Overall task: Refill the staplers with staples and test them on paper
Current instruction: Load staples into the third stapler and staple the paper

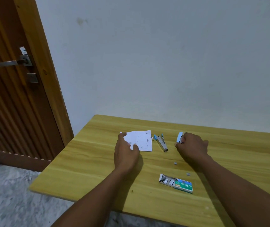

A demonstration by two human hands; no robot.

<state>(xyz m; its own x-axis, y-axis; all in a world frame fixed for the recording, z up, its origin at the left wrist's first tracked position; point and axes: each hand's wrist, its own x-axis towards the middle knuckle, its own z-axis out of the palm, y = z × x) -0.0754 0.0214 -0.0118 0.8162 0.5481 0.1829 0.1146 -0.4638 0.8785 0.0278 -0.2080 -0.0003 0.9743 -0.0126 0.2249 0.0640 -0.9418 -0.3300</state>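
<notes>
The right hand curls its fingers around a small light-blue stapler at the far middle of the yellow wood-grain table. A second blue-and-metal stapler lies sprung open beside the scribbled white paper, where the left hand rests with loosely spread fingers. The green staple box sits open nearer.

A plain home room: ribbed brown wooden door far left, bare grey-white wall, light wood-grain table.
</notes>
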